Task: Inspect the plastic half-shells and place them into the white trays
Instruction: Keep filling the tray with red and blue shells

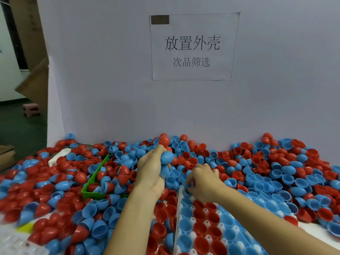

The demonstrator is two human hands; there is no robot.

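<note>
While a stack of half-shells is gripped in the left hand, its long axis is held roughly upright, with a red dome at the top, a blue dome in the middle and another blue shell below, above the loose heap. The right hand is lowered onto the far edge of the white tray, its fingers curled around a blue shell there, though the exact grip is partly hidden. In the tray, red and blue shells are seated with their hollow sides facing up, in rows running towards the viewer. Loose red and blue shells are piled over the whole tabletop, domes and hollows pointing every way. A green bin, partly buried, is set left of the left forearm. On the white backboard a paper sign is fixed, on which "放置外壳" and, smaller, "次品筛选" are printed. Little open surface is left; the heap is bounded behind by the backboard.
</note>
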